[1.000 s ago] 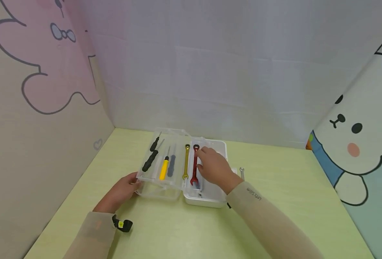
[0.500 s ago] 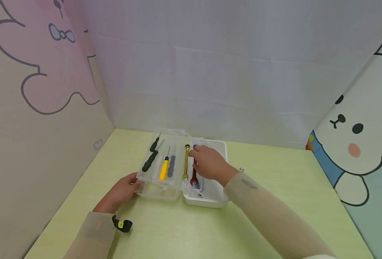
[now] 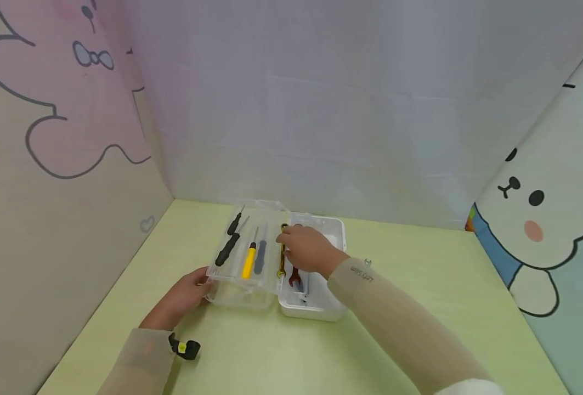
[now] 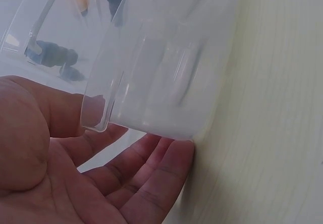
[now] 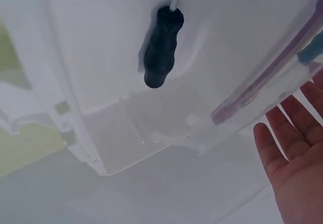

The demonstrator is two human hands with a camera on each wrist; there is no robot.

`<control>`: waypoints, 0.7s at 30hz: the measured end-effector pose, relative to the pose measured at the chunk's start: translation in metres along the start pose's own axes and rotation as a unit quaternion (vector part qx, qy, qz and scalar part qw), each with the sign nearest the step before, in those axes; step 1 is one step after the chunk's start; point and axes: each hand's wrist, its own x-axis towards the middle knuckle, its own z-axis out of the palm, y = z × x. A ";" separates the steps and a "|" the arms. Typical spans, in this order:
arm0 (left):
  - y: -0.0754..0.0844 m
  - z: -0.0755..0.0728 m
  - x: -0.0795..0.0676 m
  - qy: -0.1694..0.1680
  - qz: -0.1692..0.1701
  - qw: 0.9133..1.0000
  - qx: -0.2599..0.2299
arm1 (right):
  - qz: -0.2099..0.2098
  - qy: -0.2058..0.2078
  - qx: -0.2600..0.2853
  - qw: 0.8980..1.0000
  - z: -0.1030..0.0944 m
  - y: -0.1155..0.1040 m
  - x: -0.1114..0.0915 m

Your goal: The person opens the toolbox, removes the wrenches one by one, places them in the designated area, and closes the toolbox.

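Left hand: thumb and fingers pinching the near left corner of an open clear plastic case. Right hand: over the gold wrench, fingers loosely extended in the wrist view; hold on the wrench cannot be told. Gold wrench: between the yellow screwdriver and the red wrench. White box: on the table, beneath the right hand; black-handled screwdriver inside.

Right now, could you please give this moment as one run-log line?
left hand: holds clear plastic case | right hand: at yellow wrench, grip unclear | red wrench: partly hidden | white box: open
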 end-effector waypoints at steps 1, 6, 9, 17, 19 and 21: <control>0.000 0.000 0.000 -0.001 0.001 1.000 -0.002 | -0.001 0.001 0.000 1.000 0.002 0.000 0.001; -0.003 -0.001 0.002 -0.002 0.009 1.000 -0.003 | -0.010 0.005 -0.019 1.000 0.009 0.002 0.004; -0.002 0.000 0.003 -0.001 0.007 1.000 0.000 | -0.024 0.010 -0.029 0.999 0.011 0.005 0.003; -0.001 0.001 0.001 0.000 0.001 1.000 0.007 | -0.038 0.007 -0.043 0.998 0.015 0.008 0.004; -0.001 0.001 0.001 0.001 0.000 1.000 0.008 | -0.040 0.006 -0.058 0.998 0.016 0.007 0.006; -0.001 0.000 0.000 0.002 0.000 1.000 0.009 | -0.053 -0.002 -0.096 0.994 0.015 0.005 0.008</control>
